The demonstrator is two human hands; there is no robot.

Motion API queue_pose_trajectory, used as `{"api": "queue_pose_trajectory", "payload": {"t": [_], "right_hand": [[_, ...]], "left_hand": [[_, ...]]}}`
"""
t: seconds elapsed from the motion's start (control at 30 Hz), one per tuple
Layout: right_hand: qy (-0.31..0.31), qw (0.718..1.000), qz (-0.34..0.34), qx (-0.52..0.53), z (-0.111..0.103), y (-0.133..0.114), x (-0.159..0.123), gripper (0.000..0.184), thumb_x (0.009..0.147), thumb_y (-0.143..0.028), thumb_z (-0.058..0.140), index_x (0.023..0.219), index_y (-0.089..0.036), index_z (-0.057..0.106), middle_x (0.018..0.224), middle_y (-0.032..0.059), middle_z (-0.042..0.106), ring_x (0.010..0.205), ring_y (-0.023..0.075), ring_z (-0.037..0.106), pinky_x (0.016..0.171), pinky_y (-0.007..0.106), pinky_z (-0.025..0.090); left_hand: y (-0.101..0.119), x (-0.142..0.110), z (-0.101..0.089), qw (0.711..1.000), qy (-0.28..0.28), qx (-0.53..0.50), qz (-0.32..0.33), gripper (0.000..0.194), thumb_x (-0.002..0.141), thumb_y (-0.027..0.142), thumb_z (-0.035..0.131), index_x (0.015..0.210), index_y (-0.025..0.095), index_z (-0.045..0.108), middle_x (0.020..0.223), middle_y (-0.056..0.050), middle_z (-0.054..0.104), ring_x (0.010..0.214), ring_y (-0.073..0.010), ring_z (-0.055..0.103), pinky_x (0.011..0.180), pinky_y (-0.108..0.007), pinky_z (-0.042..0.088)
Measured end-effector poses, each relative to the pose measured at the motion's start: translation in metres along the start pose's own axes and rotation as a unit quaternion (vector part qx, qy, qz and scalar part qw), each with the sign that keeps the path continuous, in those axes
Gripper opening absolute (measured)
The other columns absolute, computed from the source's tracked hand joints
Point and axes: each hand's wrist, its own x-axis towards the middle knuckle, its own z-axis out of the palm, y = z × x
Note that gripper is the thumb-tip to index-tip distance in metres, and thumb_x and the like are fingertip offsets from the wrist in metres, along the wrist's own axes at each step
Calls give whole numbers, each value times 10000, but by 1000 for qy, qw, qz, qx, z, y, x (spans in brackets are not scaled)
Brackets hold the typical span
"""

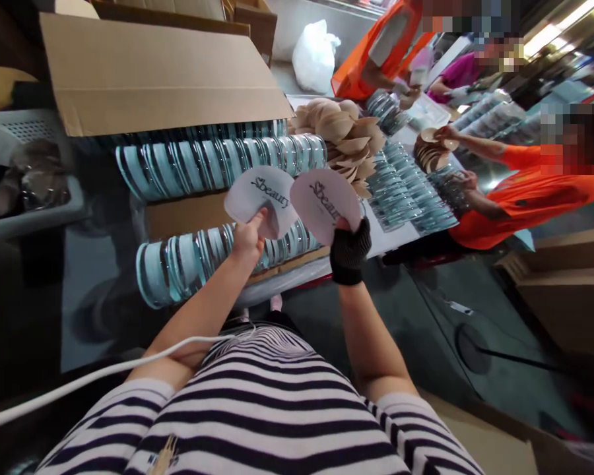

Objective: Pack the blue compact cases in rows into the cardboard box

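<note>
My left hand [249,239] pinches a round white card [261,193] printed with the word "beauty". My right hand [350,250], in a black fingerless glove, grips a second round card [325,204], pale pink, with the same print. Both cards are held up side by side over rows of clear round lids [218,163] stacked on edge. A second row of lids [188,264] lies right beneath my left wrist.
An open cardboard box flap [153,72] hangs over the lids. A heap of tan round pads [344,135] sits behind. Co-workers in orange [519,191] handle pads and lids at the right. A grey basket [24,171] stands left. A white cable [94,376] crosses my lap.
</note>
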Motion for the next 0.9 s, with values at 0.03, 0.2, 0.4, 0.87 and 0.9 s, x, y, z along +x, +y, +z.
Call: {"api": "queue_pose_trajectory", "payload": {"t": [0.03,0.2,0.4,0.87,0.9], "right_hand": [[-9,1000,-18,-16,-11,12,-17,485,943,-447,391,1120,-75,647,906,193,695,823,280,673,700,352,525],[-237,957,-158,-55,-16,28,-101,401,971,-381,377,1146,-175,673,927,113,744,768,192,690,697,245,486],[-370,916,-97,-120,44,-23,-83,400,997,-392,382,1284,-167,546,989,105,743,868,221,705,666,251,416],[-403,898,-154,-84,72,-16,-69,347,1014,-324,365,1099,-210,682,986,102,750,880,207,704,687,251,404],[-412,896,-152,-70,72,-15,-67,327,1003,-322,392,1072,-212,691,969,97,751,860,198,704,680,245,410]], "left_hand": [[8,4,-5,1000,11,-11,11,389,769,9,706,1114,187,693,985,-41,768,938,-167,723,915,-297,571],[26,18,-17,999,14,-37,22,438,826,17,646,1198,246,659,1121,-32,746,1101,-190,685,969,-364,561],[18,17,-21,999,-5,-46,28,470,798,13,681,1212,232,656,1139,-56,741,1080,-191,694,1006,-380,534],[20,21,-26,998,10,-55,15,429,793,36,701,1174,232,682,1101,-55,753,1071,-195,696,993,-359,541],[20,21,-26,998,6,-55,22,442,783,39,714,1176,238,682,1121,-55,748,1082,-197,693,999,-360,538]]}}
